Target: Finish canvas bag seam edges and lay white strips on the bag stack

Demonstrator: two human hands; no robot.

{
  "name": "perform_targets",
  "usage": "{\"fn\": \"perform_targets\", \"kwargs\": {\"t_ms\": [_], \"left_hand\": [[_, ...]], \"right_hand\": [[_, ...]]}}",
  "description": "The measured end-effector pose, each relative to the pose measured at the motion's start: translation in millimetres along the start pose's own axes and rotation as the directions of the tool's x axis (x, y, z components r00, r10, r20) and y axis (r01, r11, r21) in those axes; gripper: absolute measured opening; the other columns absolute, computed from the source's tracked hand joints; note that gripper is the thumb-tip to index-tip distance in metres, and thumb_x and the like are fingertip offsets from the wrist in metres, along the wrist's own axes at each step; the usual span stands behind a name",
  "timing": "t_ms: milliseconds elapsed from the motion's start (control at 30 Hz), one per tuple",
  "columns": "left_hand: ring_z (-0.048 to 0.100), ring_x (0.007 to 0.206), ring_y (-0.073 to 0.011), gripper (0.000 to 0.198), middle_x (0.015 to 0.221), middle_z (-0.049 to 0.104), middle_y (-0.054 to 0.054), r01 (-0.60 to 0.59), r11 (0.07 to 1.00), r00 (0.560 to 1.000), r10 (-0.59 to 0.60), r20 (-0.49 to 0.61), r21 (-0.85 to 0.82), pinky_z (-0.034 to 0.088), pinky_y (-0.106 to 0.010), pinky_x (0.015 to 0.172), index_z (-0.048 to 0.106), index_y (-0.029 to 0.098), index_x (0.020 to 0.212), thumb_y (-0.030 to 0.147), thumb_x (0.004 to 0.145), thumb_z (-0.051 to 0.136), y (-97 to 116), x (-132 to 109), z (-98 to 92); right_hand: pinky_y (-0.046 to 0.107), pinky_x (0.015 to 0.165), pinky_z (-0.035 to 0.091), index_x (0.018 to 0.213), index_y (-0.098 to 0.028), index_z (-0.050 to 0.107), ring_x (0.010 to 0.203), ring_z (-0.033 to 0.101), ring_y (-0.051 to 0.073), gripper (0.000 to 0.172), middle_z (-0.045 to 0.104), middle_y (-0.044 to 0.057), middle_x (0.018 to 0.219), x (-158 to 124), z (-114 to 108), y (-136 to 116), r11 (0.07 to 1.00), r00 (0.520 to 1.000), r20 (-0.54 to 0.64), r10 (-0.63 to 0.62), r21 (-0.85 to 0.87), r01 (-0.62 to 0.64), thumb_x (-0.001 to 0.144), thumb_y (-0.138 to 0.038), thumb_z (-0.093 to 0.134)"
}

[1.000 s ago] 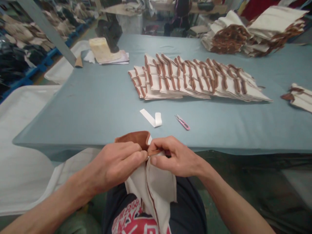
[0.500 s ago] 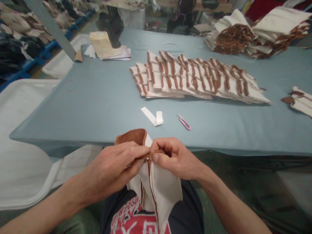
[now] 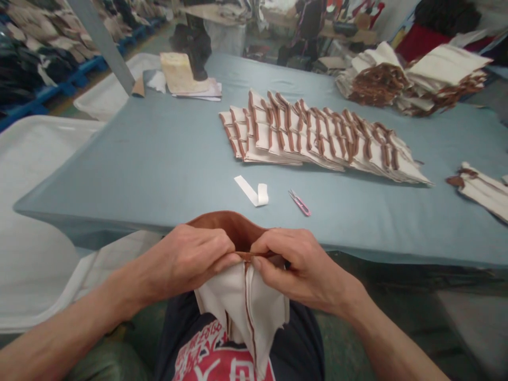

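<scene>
A cream fabric piece with brown lining [image 3: 265, 296] hangs between my hands, in front of my dark printed shirt. My left hand [image 3: 190, 254] pinches its brown upper edge from the left. On the other side of the central seam, my right hand [image 3: 301, 262] grips the same edge between thumb and fingers. Behind the fingers the opening gapes, showing the brown inside. Beyond it on the table lie a curled white strip of tape [image 3: 254, 196] and pink thread snips [image 3: 299, 202], neither touched by my hands.
The blue-covered table [image 3: 119, 169] carries an overlapping row of similar cream-and-brown pieces [image 3: 317, 132]. Thicker stacks [image 3: 377, 74] lie at the back right, and another piece [image 3: 482, 188] is at the right. White plastic tubs [image 3: 35, 159] stand left of the table, near a metal post [image 3: 105, 45].
Both hands have moved slightly apart along the brown edge. The fabric opening is spread wider, showing more brown lining. The camera view has shifted a little.
</scene>
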State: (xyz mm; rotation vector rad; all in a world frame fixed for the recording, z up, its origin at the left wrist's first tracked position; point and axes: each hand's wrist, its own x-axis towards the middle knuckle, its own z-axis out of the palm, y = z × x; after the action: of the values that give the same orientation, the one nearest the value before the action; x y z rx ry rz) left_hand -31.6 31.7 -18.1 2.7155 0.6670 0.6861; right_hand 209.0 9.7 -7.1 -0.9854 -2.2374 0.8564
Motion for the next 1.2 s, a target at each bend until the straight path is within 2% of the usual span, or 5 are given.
{"fn": "perform_targets", "kwargs": {"t_ms": [400, 567, 767, 867, 1200], "left_hand": [[0.044, 0.054, -0.0085, 0.032, 0.059, 0.046, 0.007, 0.249, 0.863, 0.958, -0.153, 0.242, -0.44, 0.031, -0.024, 0.053, 0.044, 0.02, 0.067, 0.018, 0.098, 0.052, 18, 17, -21.8], [0.032, 0.049, -0.007, 0.033, 0.055, 0.034, 0.009, 0.288, 0.848, 0.958, -0.247, 0.149, -0.446, 0.022, -0.027, 0.05, 0.031, 0.02, 0.062, 0.012, 0.088, 0.049, 29, 16, -16.3], [0.029, 0.048, -0.0074, 0.033, 0.053, 0.032, 0.008, 0.558, 0.533, 0.813, -0.505, 0.29, -0.636, 0.023, -0.021, 0.043, 0.03, 0.023, 0.059, 0.022, 0.085, 0.05, 40, 14, -0.5], [0.028, 0.049, -0.0076, 0.038, 0.054, 0.031, 0.008, 0.538, 0.414, 0.811, -0.491, 0.318, -0.734, 0.023, -0.021, 0.043, 0.029, 0.023, 0.059, 0.03, 0.087, 0.054, 44, 14, 6.2], [0.037, 0.046, -0.0072, 0.035, 0.055, 0.034, 0.007, 0.351, 0.887, 0.929, -0.369, -0.005, -0.3, 0.026, -0.024, 0.046, 0.034, 0.021, 0.063, 0.016, 0.097, 0.045, 20, -9, -6.0]], "right_hand": [[0.029, 0.071, 0.045, 0.091, -0.019, 0.063, 0.072, 0.061, 0.015, 0.014, 0.073, 0.002, 0.081, 1, -5, -13, 0.984, 0.984, 0.042, -0.172, -0.043, 0.174, 0.102, -0.018, 0.055], [0.027, 0.07, 0.044, 0.086, -0.019, 0.064, 0.075, 0.061, 0.014, 0.006, 0.071, 0.001, 0.081, 2, -15, -2, 0.995, 0.995, 0.005, -0.097, 0.029, 0.097, 0.091, -0.021, 0.068], [0.026, 0.068, 0.042, 0.079, -0.019, 0.061, 0.07, 0.056, 0.013, 0.016, 0.065, -0.001, 0.075, 6, -13, 24, 0.995, 0.997, 0.008, -0.076, 0.073, 0.075, 0.094, -0.025, 0.065], [0.025, 0.066, 0.04, 0.076, -0.019, 0.058, 0.067, 0.053, 0.012, 0.026, 0.061, -0.002, 0.071, 8, -3, 34, 0.982, 0.997, -0.023, -0.079, 0.171, 0.081, 0.096, -0.033, 0.065], [0.024, 0.064, 0.037, 0.08, -0.018, 0.058, 0.068, 0.046, 0.012, 0.036, 0.054, -0.004, 0.075, 3, -7, 60, 0.962, 0.982, 0.035, 0.187, 0.197, -0.19, 0.082, -0.049, 0.077]]}}
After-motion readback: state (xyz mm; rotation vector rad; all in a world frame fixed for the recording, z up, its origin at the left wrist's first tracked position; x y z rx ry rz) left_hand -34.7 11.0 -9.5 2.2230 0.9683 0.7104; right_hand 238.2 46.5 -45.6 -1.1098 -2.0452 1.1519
